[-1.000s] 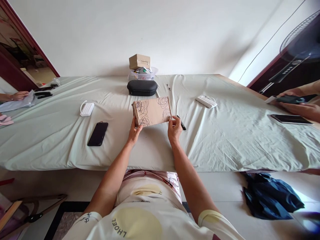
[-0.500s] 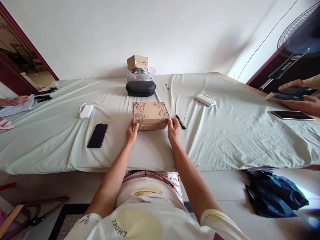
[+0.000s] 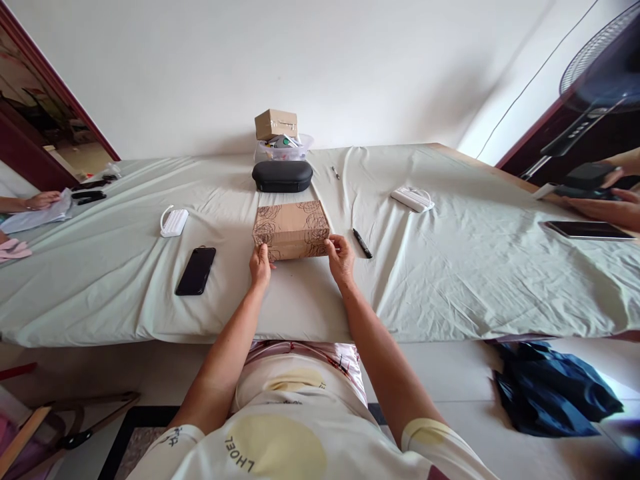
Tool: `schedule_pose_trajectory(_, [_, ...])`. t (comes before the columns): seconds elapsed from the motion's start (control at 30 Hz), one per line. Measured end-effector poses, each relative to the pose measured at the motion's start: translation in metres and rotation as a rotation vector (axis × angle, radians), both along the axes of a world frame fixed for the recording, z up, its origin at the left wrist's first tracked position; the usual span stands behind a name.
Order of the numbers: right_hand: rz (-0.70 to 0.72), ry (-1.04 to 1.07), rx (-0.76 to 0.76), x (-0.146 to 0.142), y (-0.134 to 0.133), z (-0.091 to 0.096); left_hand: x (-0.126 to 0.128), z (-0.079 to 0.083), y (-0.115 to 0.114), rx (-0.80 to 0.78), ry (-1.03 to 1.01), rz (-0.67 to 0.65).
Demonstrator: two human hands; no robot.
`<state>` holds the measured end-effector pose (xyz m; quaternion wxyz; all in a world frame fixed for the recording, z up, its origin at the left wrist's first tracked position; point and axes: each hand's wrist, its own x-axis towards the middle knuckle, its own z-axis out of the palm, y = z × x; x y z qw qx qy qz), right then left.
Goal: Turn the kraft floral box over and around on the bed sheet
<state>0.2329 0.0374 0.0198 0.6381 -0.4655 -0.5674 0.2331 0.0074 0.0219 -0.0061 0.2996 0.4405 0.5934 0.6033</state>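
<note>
A brown cardboard box (image 3: 291, 228) with scribbled black loops near its corners is held between my hands at the middle of the table. My left hand (image 3: 261, 266) grips its near left corner, thumb on the front side and fingers partly hidden beneath. At the near right corner, my right hand (image 3: 341, 260) pinches the box between thumb and fingers. The box looks slightly turned. A black marker (image 3: 363, 243) lies just right of my right hand. To the left of my left hand rests a black phone (image 3: 195, 271).
Behind the box sit a black zip case (image 3: 282, 177) and a clear plastic tub (image 3: 283, 153) carrying a smaller carton (image 3: 276, 125). White strapped devices (image 3: 175, 222) lie on both sides. Another person's hands (image 3: 607, 200) hold a dark object at right, near a tablet (image 3: 590, 231).
The box has shifted a little left and turned slightly, with both hands still on it. My right hand has moved left, away from the marker.
</note>
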Motion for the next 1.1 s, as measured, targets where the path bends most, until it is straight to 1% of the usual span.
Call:
schedule_pose_trajectory(0.1, [0.014, -0.038, 0.005, -0.001, -0.001, 0.001, 0.000, -0.001, 0.002, 0.005, -0.028, 0.028])
schedule_pose_trajectory(0.27, [-0.012, -0.092, -0.002, -0.001, -0.002, 0.003, -0.001, -0.002, 0.004, 0.018, -0.065, 0.041])
schedule_pose_trajectory(0.5, [0.014, -0.080, -0.004, -0.004, 0.000, 0.000, 0.001, 0.002, 0.004, 0.033, -0.153, 0.098])
schedule_pose_trajectory(0.6, [0.027, -0.077, 0.001, -0.003, 0.002, -0.001, 0.001, 0.002, 0.005, 0.033, -0.170, 0.099])
schedule_pose_trajectory(0.67, [0.023, -0.074, -0.001, -0.001, 0.002, -0.001, 0.001, 0.002, 0.005, 0.044, -0.173, 0.074])
schedule_pose_trajectory(0.8, [-0.028, -0.074, -0.012, 0.005, 0.003, 0.000, 0.002, -0.001, 0.003, 0.084, -0.116, -0.023])
schedule_pose_trajectory(0.87, [-0.055, -0.082, 0.010, 0.007, 0.003, 0.001, 0.004, -0.001, 0.001, 0.111, -0.062, -0.045])
schedule_pose_trajectory(0.97, [-0.094, -0.084, 0.070, 0.007, 0.000, 0.005, 0.008, 0.000, -0.002, 0.150, -0.019, -0.022])
schedule_pose_trajectory(1.03, [-0.132, -0.082, 0.105, 0.007, -0.003, 0.008, 0.008, 0.003, -0.004, 0.219, 0.015, 0.021])
schedule_pose_trajectory(1.1, [-0.179, -0.068, 0.133, 0.008, -0.005, 0.009, 0.006, 0.006, -0.005, 0.306, 0.092, 0.076])
